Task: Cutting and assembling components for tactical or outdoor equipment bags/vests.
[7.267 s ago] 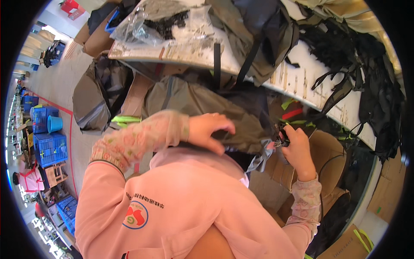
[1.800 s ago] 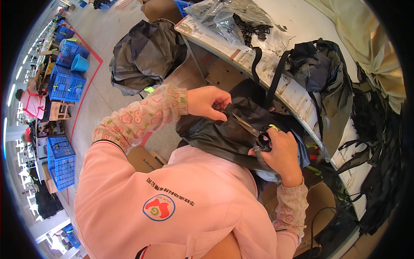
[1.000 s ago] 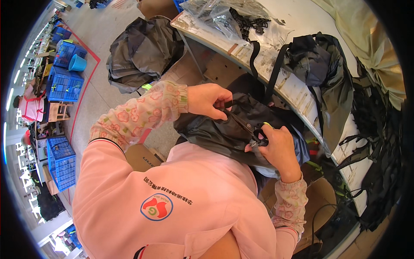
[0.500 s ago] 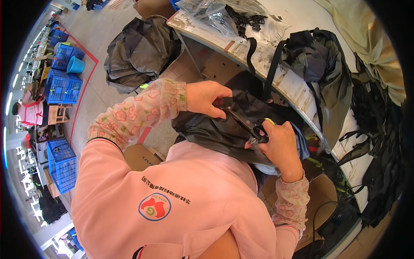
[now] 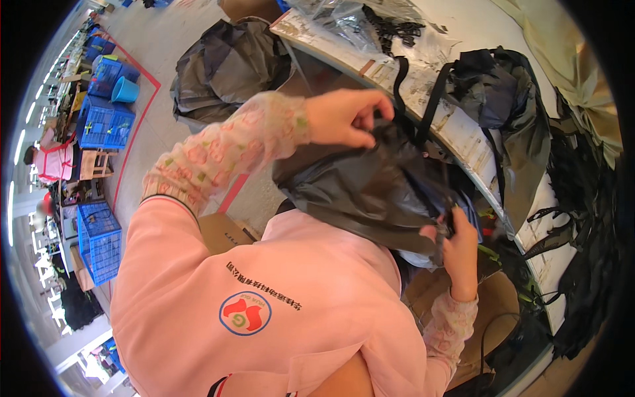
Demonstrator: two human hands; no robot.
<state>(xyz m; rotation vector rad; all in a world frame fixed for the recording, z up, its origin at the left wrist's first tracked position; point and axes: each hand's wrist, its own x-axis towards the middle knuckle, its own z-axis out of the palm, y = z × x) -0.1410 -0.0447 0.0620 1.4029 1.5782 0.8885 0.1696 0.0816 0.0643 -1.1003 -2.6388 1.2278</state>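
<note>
A dark grey-brown fabric piece [image 5: 357, 182], apparently a thin bag or cover, lies bunched over my lap. Above its far left edge is my left hand [image 5: 345, 118]; the fingers are bent and a gap shows between them and the thumb, with nothing visible in it. My right hand [image 5: 460, 248] is at the fabric's right side, closed on a small dark thing [image 5: 450, 221] between thumb and fingers. Motion blur hides what kind of thing it is. A black strap [image 5: 433, 102] runs from the table edge down toward the fabric.
A worn white table [image 5: 344, 49] runs along the far and right sides, bearing another dark bag [image 5: 486, 92], a clear plastic bag [image 5: 344, 20] and black straps [image 5: 575, 218]. More dark fabric [image 5: 228, 66] is heaped at far left. Blue crates [image 5: 102, 126] stand beyond; cardboard [image 5: 489, 301] is below right.
My left hand has let go of a short dark strap end and lifted up and away. My right hand has moved right and nearer me. The fabric now spreads flatter between them.
</note>
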